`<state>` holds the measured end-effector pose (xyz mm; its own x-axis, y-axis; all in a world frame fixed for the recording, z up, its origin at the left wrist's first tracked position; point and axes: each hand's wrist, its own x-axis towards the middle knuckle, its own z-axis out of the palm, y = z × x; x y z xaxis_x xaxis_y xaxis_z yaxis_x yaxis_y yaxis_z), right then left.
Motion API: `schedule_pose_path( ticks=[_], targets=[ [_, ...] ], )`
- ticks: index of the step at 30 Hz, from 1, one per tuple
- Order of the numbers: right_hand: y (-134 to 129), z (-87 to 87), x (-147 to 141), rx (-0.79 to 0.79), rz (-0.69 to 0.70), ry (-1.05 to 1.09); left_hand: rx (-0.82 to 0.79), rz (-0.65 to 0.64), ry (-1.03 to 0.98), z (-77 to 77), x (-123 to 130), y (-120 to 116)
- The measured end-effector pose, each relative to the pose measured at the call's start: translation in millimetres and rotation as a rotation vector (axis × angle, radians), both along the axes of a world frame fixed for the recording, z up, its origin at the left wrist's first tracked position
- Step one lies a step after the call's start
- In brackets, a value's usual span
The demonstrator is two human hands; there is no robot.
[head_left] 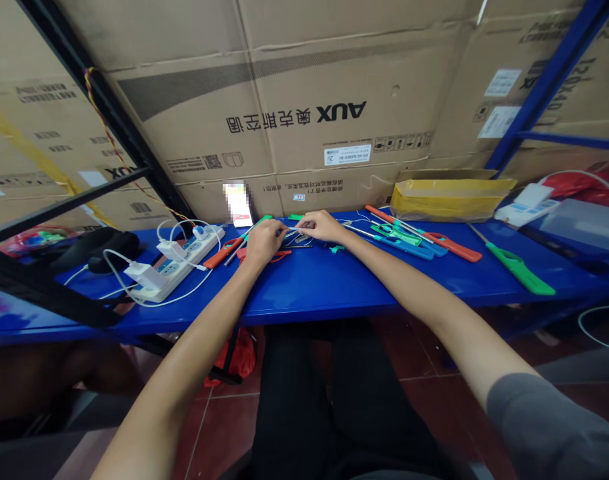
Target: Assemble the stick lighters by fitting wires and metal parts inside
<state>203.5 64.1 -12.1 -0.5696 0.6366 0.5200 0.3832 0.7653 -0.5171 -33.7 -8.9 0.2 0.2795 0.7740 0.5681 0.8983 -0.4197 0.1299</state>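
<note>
Over the back of the blue table, my left hand and my right hand are both closed, fingertips close together. A thin pale piece spans the gap between them, pinched at both ends; what it is, I cannot make out. Thin rods and small red and green parts lie below and around the fingers. An orange lighter rests left of my left hand. To the right of my right hand are blue lighters, an orange one and a green one.
A white power strip with plugs and looping cables is on the left. Behind my hands, a lit phone leans against a large carton. A yellow-taped box stands at the back right. Shelf posts rise on both sides.
</note>
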Motion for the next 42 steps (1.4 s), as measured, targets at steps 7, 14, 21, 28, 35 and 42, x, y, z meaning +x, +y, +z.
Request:
schedule_pose_path(
  ticks=[7, 14, 21, 28, 35, 42],
  targets=[
    [-1.6, 0.7, -0.8, 0.026, -0.015, -0.038, 0.005, 0.050, 0.086, 0.5, 2.8, -1.7],
    [-11.0, 6.0, -6.7, 0.068, -0.061, -0.083, 0.051, 0.078, 0.103, -2.5, 4.5, -1.5],
    [-13.3, 7.0, -8.4, 0.077, -0.043, -0.078, 0.004, 0.092, 0.119, -0.9, 2.5, -2.8],
    [-13.0, 5.9, -9.4, 0.071, -0.050, -0.066, 0.002, 0.065, 0.031, -3.5, -2.5, 3.8],
    [-12.3, 7.0, -8.7, 0.088, -0.048, -0.066, 0.006, 0.049, 0.010, -4.6, -6.2, 6.9],
    [-11.6, 5.2, -8.7, 0.088, -0.027, -0.052, 0.003, 0.030, 0.022, -4.6, -6.3, 6.8]
  ],
)
